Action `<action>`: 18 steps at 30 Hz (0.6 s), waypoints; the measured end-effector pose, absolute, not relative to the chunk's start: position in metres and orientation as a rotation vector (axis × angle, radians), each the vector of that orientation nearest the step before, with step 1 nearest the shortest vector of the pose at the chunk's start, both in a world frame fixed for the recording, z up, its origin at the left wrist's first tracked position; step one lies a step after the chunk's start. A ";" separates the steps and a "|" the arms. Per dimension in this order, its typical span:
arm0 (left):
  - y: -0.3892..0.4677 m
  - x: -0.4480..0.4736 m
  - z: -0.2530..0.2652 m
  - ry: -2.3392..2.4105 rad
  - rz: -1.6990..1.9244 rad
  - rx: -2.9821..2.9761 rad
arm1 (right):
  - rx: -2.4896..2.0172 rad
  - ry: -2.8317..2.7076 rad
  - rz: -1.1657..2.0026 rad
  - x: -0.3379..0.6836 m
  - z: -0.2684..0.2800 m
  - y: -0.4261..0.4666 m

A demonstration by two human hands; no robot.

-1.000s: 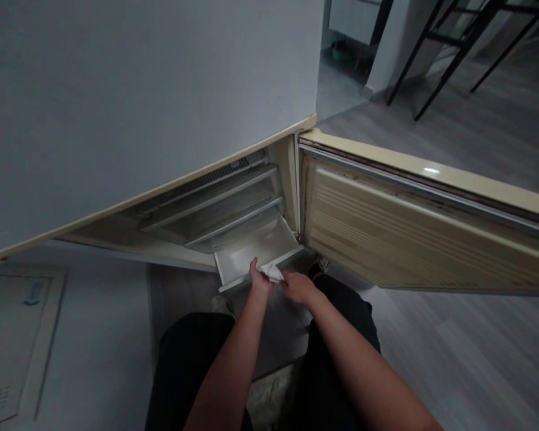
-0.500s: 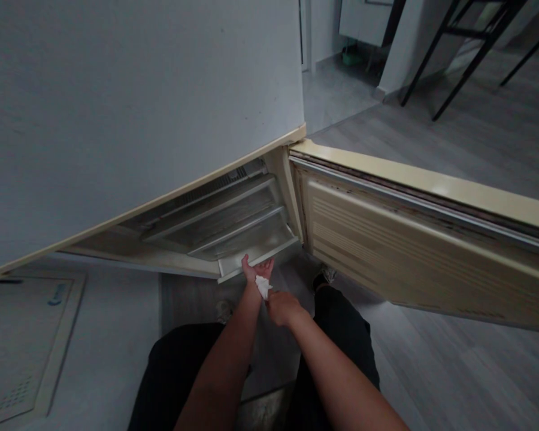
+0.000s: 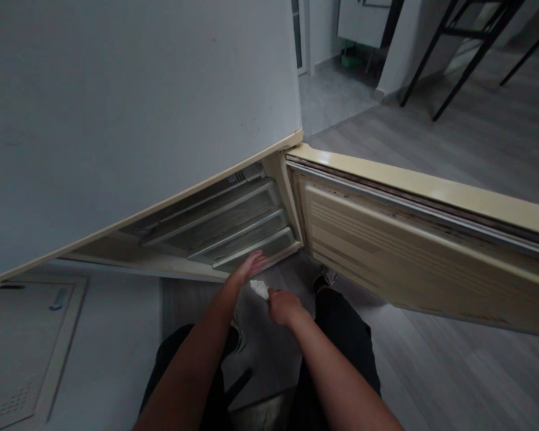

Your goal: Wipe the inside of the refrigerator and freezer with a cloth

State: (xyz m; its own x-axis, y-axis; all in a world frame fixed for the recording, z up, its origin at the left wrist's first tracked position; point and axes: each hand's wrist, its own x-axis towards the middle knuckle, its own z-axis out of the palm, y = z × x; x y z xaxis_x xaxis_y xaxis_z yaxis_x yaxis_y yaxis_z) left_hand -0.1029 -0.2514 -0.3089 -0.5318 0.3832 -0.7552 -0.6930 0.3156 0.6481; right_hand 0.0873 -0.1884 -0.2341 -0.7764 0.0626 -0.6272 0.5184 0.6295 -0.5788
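My left hand [image 3: 250, 267] is at the front of the lowest freezer drawer [image 3: 256, 248], its fingers stretched out and pointing up to the right. Whether the fingertips touch the drawer front I cannot tell. My right hand [image 3: 284, 306], lower and nearer to me, is closed around a crumpled white piece of tissue or cloth [image 3: 259, 289] that sticks out to the left. Above the lowest drawer, more translucent drawers [image 3: 233, 212] sit inside the fridge cabinet [image 3: 153, 206].
The cream fridge door [image 3: 413, 251] stands swung out to the right, with dark stains along its seal. On the left is a white wall panel [image 3: 22, 347]. My legs [image 3: 341, 335] are either side of my hands. A black stool [image 3: 467, 48] stands at the far right.
The lowest drawer, which stuck out toward me, has moved back into the cabinet. My left hand has turned from palm up beneath its edge and shifted left, away from the white piece.
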 end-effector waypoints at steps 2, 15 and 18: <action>-0.272 -0.091 -0.298 1.591 1.294 -0.195 | 0.576 2.305 -1.094 0.085 -0.235 -0.187; -0.334 -0.061 -0.255 1.874 1.198 0.590 | 0.848 2.405 -1.553 0.080 -0.249 -0.199; -0.331 -0.067 -0.258 1.948 1.246 0.601 | 0.999 2.381 -1.629 0.080 -0.250 -0.200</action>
State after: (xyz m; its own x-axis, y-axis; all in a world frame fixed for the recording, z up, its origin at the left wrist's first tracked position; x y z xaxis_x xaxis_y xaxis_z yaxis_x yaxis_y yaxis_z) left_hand -0.0675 -0.3314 -0.2578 -0.6208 0.7111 -0.3300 -0.0014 0.4200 0.9075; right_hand 0.0800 -0.2002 -0.2504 -0.7822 0.4623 -0.4177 0.5568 0.2180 -0.8015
